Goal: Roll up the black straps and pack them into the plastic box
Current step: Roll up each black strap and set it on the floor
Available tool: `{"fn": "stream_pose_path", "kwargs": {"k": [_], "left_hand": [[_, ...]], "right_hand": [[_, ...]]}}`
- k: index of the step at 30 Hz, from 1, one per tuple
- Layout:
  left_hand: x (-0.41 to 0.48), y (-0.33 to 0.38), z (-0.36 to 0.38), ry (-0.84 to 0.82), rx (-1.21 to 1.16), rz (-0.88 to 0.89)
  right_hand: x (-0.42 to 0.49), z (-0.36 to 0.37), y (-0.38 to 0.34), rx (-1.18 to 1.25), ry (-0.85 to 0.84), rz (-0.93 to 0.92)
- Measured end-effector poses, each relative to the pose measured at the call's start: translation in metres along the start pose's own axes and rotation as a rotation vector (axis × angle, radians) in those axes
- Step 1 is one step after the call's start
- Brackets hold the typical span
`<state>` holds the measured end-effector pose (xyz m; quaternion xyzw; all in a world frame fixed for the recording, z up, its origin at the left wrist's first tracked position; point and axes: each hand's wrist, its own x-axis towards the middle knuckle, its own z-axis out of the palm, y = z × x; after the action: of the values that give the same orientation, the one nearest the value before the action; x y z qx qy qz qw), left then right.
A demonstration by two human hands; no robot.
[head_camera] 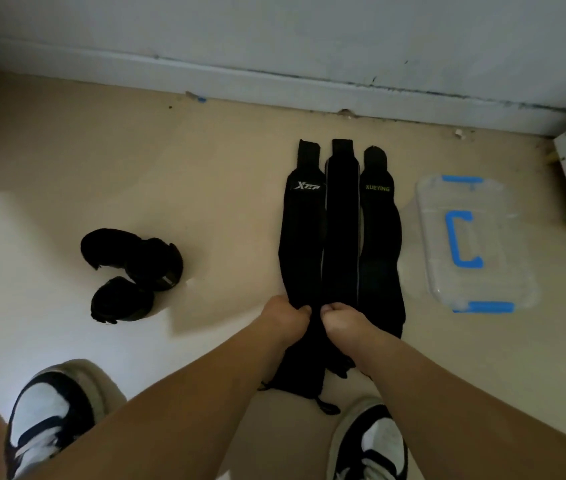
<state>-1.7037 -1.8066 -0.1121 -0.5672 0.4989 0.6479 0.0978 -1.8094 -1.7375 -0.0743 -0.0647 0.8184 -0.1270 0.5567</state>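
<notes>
We judge the rolling partly done and nothing packed: our left hand [286, 318] and right hand [342, 322], fingers curled, pinch the near end of three flat black straps [340, 220] running away from them, rolled straps [132, 261] lie well to their left, and the lidded plastic box [503, 237] sits farther off to their right.

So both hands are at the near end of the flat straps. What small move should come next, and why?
Probably fold the gripped end forward to begin a roll. The left hand and right hand pinch the flat straps, which lie unrolled, while rolled straps sit to the left. The plastic box has its lid on.
</notes>
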Motion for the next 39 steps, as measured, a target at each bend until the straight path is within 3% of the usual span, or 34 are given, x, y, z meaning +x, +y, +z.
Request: {"fn": "stream_pose_path", "kwargs": {"k": [5, 9, 12, 16, 22, 25, 29, 34, 39], "left_hand": [[-0.024, 0.018, -0.021, 0.029, -0.051, 0.051], [-0.07, 0.058, -0.054, -0.047, -0.113, 0.16], [-0.11, 0.085, -0.074, -0.132, -0.152, 0.248], [-0.17, 0.111, -0.096, -0.298, -0.118, 0.319], [-0.261, 0.119, -0.135, -0.429, 0.331, 0.415], [-0.302, 0.116, -0.152, -0.445, 0.385, 0.436], [-0.344, 0.115, -0.166, -0.411, 0.169, 0.496], [-0.383, 0.134, -0.18, -0.293, -0.344, 0.543], [-0.398, 0.144, -0.189, -0.061, -0.507, 0.531]], "right_hand": [[-0.015, 0.005, -0.001, 0.114, -0.042, 0.026], [-0.035, -0.001, -0.024, 0.586, -0.044, 0.115], [-0.065, -0.022, -0.055, 0.884, -0.182, 0.029], [-0.115, -0.057, -0.098, 1.085, -0.167, -0.026], [-0.196, -0.073, -0.117, 1.011, -0.202, -0.2], [-0.237, -0.071, -0.125, 0.914, -0.254, -0.305], [-0.299, -0.066, -0.136, 0.741, -0.349, -0.517], [-0.369, -0.058, -0.133, 0.395, -0.496, -0.784], [-0.385, -0.044, -0.127, 0.196, -0.422, -0.867]]}}
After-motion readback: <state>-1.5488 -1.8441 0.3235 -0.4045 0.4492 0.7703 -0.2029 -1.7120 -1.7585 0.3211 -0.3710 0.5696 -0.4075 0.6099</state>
